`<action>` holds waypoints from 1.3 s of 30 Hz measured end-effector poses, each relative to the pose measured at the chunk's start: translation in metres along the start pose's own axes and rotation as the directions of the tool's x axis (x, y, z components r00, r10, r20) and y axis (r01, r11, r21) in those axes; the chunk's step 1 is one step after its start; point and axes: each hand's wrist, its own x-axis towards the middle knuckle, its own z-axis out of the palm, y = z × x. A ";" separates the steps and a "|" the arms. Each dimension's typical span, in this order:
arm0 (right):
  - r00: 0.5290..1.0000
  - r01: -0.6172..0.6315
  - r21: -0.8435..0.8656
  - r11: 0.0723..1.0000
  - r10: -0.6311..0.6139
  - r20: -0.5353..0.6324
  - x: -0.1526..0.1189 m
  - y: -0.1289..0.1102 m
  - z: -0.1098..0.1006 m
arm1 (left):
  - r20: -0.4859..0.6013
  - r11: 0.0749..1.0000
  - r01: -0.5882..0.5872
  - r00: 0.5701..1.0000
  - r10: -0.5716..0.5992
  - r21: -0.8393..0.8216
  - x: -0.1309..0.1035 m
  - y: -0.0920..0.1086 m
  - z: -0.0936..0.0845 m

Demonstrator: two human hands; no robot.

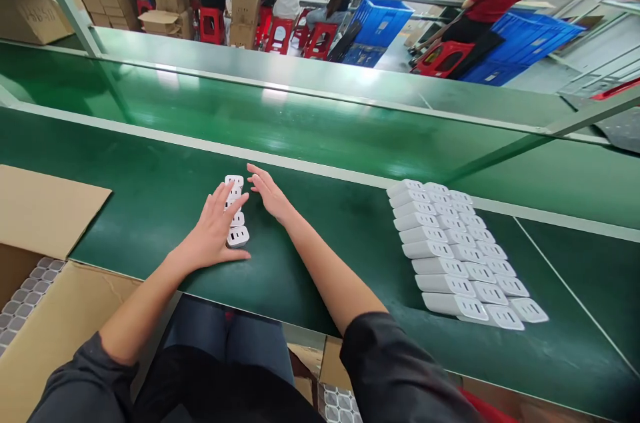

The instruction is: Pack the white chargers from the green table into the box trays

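Note:
A short row of white charger blocks [238, 236] with slots in their faces stands on the green bench, running away from me. My left hand [215, 223] is spread over the row's left side, fingers apart, and covers part of several blocks; whether it touches them I cannot tell. Just right of the far end, my right hand [267, 193] is held with its fingers stretched out, and nothing is in it. To the right stands a larger group of the same white chargers [467, 256], set in three columns with their slotted faces up.
An open cardboard box [95, 316] with rows of grey-white pieces is at the bench's left front edge. Another box of such pieces [340, 403] sits below the front edge. Behind the green conveyor [300, 123], several people sit on red stools near blue crates [375, 23].

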 end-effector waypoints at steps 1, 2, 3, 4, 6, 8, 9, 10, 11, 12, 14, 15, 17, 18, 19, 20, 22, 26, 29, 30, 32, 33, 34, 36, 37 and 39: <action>1.000 -0.013 0.018 1.000 0.013 0.022 0.009 -0.001 0.005 | -0.016 1.000 0.020 1.000 -0.019 0.022 -0.002 -0.003 0.002; 0.998 -0.023 0.031 0.999 0.021 0.056 0.016 -0.002 0.010 | -0.028 0.999 0.038 0.999 -0.037 0.037 -0.004 -0.008 0.002; 0.996 -0.033 0.040 0.999 0.029 0.089 0.022 -0.005 0.014 | -0.036 0.998 0.055 0.998 -0.053 0.044 -0.005 -0.013 0.000; 0.992 -0.045 0.043 0.998 0.039 0.118 0.025 -0.007 0.017 | -0.034 0.997 0.069 0.997 -0.067 0.044 -0.006 -0.018 -0.003; 0.989 -0.061 0.038 0.997 0.055 0.135 0.024 -0.011 0.020 | -0.003 0.995 0.097 0.995 -0.097 0.021 -0.008 -0.027 -0.012; 0.993 -0.062 0.028 0.998 0.059 0.098 0.016 -0.012 0.018 | 0.058 0.992 0.127 0.990 -0.126 -0.017 -0.012 -0.032 -0.022; 0.995 -0.066 0.021 0.998 0.064 0.075 0.009 -0.012 0.015 | 0.099 0.989 0.142 0.985 -0.138 -0.034 -0.013 -0.033 -0.027; 0.996 -0.075 0.013 0.997 0.074 0.052 0.002 -0.011 0.011 | 0.142 0.986 0.157 0.979 -0.149 -0.049 -0.014 -0.034 -0.031; 0.995 -0.090 0.007 0.996 0.089 0.032 -0.007 -0.010 0.005 | 0.185 0.983 0.170 0.970 -0.156 -0.062 -0.014 -0.035 -0.036; 0.994 -0.109 0.004 0.994 0.108 0.014 -0.016 -0.009 -0.001 | 0.229 0.981 0.181 0.960 -0.160 -0.075 -0.013 -0.037 -0.040; 0.990 -0.142 0.018 0.990 0.142 -0.012 -0.034 -0.009 -0.016 | 0.313 0.975 0.199 0.937 -0.158 -0.104 -0.007 -0.040 -0.048; 0.988 -0.153 0.032 0.988 0.153 -0.015 -0.044 -0.009 -0.024 | 0.355 0.971 0.209 0.922 -0.156 -0.118 -0.002 -0.042 -0.051; 0.986 -0.165 0.046 0.985 0.165 -0.007 -0.061 -0.011 -0.040 | 0.436 0.963 0.232 0.887 -0.152 -0.135 0.012 -0.047 -0.056; 0.986 -0.169 0.040 0.985 0.169 0.004 -0.067 -0.012 -0.047 | 0.476 0.962 0.237 0.867 -0.147 -0.135 0.019 -0.049 -0.058; 0.984 -0.175 0.029 0.984 0.175 0.023 -0.073 -0.013 -0.054 | 0.516 0.963 0.235 0.846 -0.137 -0.130 0.028 -0.050 -0.059; 0.983 -0.180 0.019 0.983 0.179 0.046 -0.077 -0.014 -0.060 | 0.556 0.966 0.230 0.821 -0.125 -0.122 0.036 -0.051 -0.060; 0.981 -0.171 0.004 0.985 0.170 0.097 -0.082 -0.013 -0.070 | 0.622 0.972 0.214 0.775 -0.110 -0.095 0.049 -0.050 -0.060; 0.988 -0.035 -0.090 0.995 0.048 0.146 -0.084 -0.009 -0.073 | 0.606 0.979 0.181 0.791 -0.088 -0.094 0.056 -0.044 -0.055; 0.979 0.112 -0.217 0.970 -0.070 0.193 -0.086 -0.009 -0.065 | 0.528 0.982 0.141 0.848 -0.055 -0.124 0.046 -0.043 -0.050; 0.973 0.146 -0.253 0.956 -0.092 0.212 -0.087 -0.010 -0.062 | 0.507 0.985 0.136 0.860 -0.063 -0.107 0.042 -0.045 -0.050; 0.967 0.179 -0.301 0.937 -0.111 0.231 -0.089 -0.010 -0.059 | 0.472 0.987 0.153 0.874 -0.115 -0.042 0.035 -0.048 -0.052; 0.966 0.184 -0.316 0.931 -0.112 0.233 -0.089 -0.011 -0.058 | 0.456 0.985 0.175 0.877 -0.153 -0.006 0.033 -0.049 -0.054; 0.966 0.187 -0.327 0.926 -0.113 0.231 -0.089 -0.010 -0.058 | 0.444 0.980 0.197 0.876 -0.186 0.022 0.032 -0.050 -0.055; 0.970 0.190 -0.346 0.919 -0.121 0.212 -0.089 -0.010 -0.058 | 0.447 0.976 0.215 0.870 -0.209 0.037 0.031 -0.049 -0.058; 0.972 0.193 -0.356 0.914 -0.129 0.195 -0.089 -0.010 -0.059 | 0.455 0.978 0.207 0.868 -0.198 0.031 0.032 -0.048 -0.058; 0.976 0.202 -0.376 0.904 -0.151 0.159 -0.088 -0.009 -0.059 | 0.471 0.985 0.171 0.869 -0.153 0.006 0.033 -0.044 -0.057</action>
